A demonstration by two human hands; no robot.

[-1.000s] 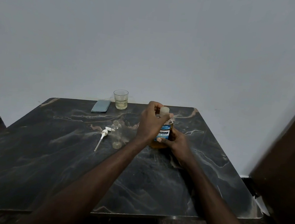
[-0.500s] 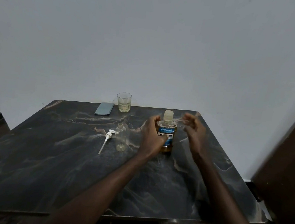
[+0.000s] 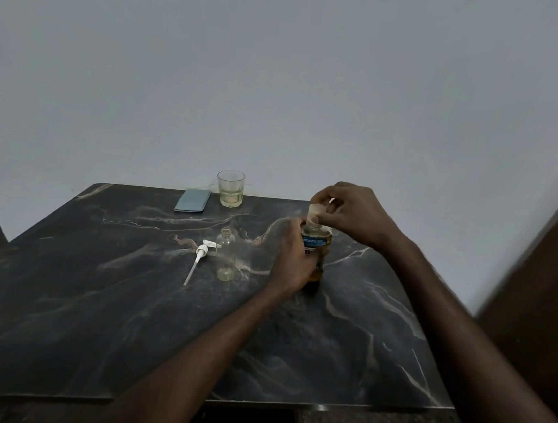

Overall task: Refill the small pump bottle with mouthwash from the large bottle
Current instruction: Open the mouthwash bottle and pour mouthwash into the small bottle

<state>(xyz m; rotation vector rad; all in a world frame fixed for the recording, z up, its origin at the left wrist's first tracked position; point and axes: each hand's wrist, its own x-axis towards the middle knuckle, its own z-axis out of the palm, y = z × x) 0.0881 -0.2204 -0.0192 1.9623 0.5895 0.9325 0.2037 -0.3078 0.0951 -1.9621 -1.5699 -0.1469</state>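
The large mouthwash bottle (image 3: 317,245), amber with a blue label, stands upright on the dark marble table (image 3: 128,299). My left hand (image 3: 291,263) grips its body from the left. My right hand (image 3: 348,214) comes in from above and pinches its pale cap (image 3: 314,211). Just left of the big bottle stands the small clear bottle (image 3: 226,254), uncapped, with a little liquid at its bottom. Its white pump head with the long tube (image 3: 199,255) lies flat on the table beside it.
A glass (image 3: 230,188) with some pale liquid stands at the table's far edge, next to a blue-grey phone (image 3: 192,200) lying flat. A white wall rises behind the table. A dark brown panel (image 3: 552,269) stands at the right.
My right hand rose from beside the large bottle and closed on its cap. My left hand slid from the cap down to the bottle's body.
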